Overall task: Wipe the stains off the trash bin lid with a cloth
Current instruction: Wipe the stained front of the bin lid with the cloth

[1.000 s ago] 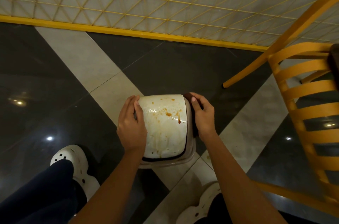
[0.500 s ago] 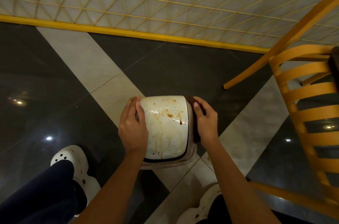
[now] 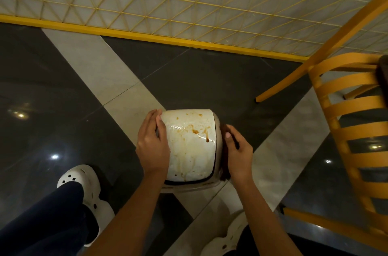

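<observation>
A small white trash bin stands on the floor between my feet, and its domed white lid [image 3: 190, 157] is marked with orange-brown spots and pale drip streaks. My left hand [image 3: 152, 148] lies against the bin's left edge, fingers fairly straight and pointing forward, with the inner finger resting on the lid. My right hand [image 3: 239, 155] sits beside the bin's dark right side [image 3: 224, 150], fingers relaxed and slightly bent, holding nothing. No cloth is in view.
A yellow slatted chair [image 3: 346, 109] stands close on the right, one leg reaching the floor ahead of the bin. A panel with a yellow lattice and yellow base bar [image 3: 168, 39] runs across the far side. My white clogs [image 3: 79, 178] flank the bin on the glossy dark and pale floor tiles.
My right hand has slid back from the bin's front right corner towards me and loosened. My left hand has stayed on the left edge. The bin has not moved.
</observation>
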### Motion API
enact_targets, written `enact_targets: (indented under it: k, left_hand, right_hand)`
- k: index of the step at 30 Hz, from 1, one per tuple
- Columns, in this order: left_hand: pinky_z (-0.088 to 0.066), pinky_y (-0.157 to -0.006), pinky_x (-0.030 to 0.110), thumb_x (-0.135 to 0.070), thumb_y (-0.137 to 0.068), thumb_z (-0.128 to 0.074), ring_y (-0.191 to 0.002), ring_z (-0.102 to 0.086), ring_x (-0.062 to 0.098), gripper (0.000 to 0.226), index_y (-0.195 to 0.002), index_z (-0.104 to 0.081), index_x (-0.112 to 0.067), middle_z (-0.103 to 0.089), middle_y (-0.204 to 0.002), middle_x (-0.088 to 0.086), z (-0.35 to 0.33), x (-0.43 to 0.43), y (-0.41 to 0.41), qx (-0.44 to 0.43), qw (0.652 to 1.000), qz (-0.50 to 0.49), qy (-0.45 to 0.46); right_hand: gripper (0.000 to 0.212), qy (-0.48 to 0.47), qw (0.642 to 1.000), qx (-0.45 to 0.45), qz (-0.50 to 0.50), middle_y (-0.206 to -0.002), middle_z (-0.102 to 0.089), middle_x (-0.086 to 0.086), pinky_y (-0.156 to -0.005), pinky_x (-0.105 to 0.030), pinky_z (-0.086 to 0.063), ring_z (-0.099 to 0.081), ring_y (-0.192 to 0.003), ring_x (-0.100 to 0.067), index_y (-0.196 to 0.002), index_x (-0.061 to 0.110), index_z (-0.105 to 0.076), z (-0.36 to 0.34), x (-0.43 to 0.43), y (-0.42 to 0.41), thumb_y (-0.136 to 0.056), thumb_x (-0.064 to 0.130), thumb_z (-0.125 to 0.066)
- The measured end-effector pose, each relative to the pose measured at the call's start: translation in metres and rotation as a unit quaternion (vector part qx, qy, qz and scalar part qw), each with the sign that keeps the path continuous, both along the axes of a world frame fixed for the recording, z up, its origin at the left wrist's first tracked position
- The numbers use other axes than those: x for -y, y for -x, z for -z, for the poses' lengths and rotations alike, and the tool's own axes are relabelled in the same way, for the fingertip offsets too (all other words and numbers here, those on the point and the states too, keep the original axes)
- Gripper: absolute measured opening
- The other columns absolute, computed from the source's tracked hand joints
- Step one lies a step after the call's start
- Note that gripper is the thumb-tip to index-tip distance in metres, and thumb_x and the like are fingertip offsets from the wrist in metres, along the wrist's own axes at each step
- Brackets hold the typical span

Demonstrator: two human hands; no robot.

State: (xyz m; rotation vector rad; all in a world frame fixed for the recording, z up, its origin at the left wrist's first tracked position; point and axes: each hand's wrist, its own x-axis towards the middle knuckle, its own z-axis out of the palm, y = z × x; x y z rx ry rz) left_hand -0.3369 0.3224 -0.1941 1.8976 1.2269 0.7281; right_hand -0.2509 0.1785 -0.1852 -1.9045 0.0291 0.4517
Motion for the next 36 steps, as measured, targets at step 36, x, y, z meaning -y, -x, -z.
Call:
enact_targets:
  k: [36]
  left_hand:
    - [-0.039, -0.092, 0.021, -0.041, -0.093, -0.031, -0.115, -0.056, 0.018, 0.048, -0.117, -0.062, -0.013, -0.060, -0.125, 0.004, -0.004, 0.001, -0.001, 0.003, 1.000, -0.003, -0.012]
  right_hand:
    - [0.030, -0.022, 0.976, 0.107, 0.191, -0.126, -0.053, 0.000, -0.091, 0.001, -0.034, -0.048, -0.116, -0.006, -0.121, 0.012, -0.059, 0.004, -0.020, 0.073, -0.095, 0.005, -0.047]
